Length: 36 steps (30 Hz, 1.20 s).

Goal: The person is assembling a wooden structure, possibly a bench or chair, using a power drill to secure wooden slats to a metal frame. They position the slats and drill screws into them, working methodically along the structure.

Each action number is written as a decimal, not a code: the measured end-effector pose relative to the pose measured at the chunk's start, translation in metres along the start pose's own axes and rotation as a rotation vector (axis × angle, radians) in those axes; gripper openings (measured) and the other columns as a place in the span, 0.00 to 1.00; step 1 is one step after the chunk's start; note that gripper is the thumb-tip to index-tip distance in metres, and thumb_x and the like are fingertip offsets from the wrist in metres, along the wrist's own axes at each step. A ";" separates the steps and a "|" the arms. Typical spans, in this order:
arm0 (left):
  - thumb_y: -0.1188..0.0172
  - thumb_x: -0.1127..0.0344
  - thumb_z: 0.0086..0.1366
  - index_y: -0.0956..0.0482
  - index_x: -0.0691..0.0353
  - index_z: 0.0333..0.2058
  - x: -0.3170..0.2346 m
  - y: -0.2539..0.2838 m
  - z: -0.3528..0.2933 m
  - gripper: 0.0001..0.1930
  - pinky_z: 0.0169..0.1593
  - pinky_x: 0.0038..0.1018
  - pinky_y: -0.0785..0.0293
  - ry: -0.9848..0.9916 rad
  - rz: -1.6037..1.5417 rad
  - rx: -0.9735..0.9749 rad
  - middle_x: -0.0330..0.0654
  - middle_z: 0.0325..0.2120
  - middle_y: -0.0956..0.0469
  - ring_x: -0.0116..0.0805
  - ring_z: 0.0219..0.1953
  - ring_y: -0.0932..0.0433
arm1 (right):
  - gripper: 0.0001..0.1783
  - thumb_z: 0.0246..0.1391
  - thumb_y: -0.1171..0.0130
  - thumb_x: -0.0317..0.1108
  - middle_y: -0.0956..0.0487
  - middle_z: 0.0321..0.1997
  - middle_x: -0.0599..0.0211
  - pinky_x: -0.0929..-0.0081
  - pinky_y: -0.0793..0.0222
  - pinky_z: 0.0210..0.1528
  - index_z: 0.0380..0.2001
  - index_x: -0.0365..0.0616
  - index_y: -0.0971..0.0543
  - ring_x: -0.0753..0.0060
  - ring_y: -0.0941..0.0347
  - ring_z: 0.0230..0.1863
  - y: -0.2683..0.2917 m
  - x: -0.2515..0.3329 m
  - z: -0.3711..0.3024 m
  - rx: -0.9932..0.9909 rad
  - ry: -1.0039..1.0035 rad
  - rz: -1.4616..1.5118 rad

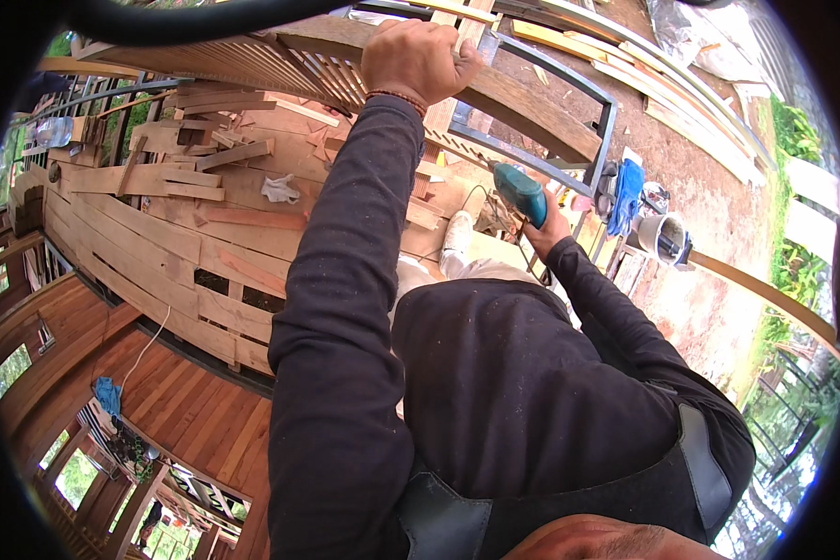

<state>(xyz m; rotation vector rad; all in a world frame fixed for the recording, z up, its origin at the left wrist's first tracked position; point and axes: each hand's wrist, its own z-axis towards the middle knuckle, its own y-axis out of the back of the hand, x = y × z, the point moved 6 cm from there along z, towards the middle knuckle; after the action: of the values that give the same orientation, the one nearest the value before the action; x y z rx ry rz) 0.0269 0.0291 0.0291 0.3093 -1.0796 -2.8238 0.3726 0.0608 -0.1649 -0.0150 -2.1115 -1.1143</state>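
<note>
My left hand (413, 62) is closed over the top of a thick brown wooden rail (523, 114) that caps a slatted wooden panel (224, 70). Lower and to the right, my right hand (551, 231) grips a teal power drill (520, 192) by its handle. The drill's front end points up and left toward the panel's lower edge, under the rail. Whether its bit touches the wood I cannot make out. A dark metal frame (607, 140) stands beside the rail's right end.
Loose boards and offcuts (196, 140) lie on the plank floor (121, 219) at left, with gaps between planks. Long timber strips (681, 121) rest on the ground at right. A blue cloth (628, 194) and a bucket (663, 237) are near my right arm. My shoe (458, 233) stands below the drill.
</note>
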 end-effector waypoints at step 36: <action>0.42 0.50 0.61 0.19 0.53 0.18 0.001 -0.001 -0.004 0.18 0.36 0.37 0.24 0.021 0.003 0.025 0.38 0.17 0.20 0.41 0.24 0.20 | 0.49 0.46 0.36 0.32 0.19 0.46 0.33 0.47 0.25 0.53 0.72 0.50 0.45 0.29 0.21 0.48 -0.011 0.019 -0.007 0.195 -0.021 -0.146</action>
<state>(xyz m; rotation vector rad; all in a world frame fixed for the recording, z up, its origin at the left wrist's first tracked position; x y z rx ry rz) 0.0266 0.0269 0.0256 0.3392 -1.1110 -2.8000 0.3594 0.0431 -0.1591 0.2241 -2.2607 -0.9893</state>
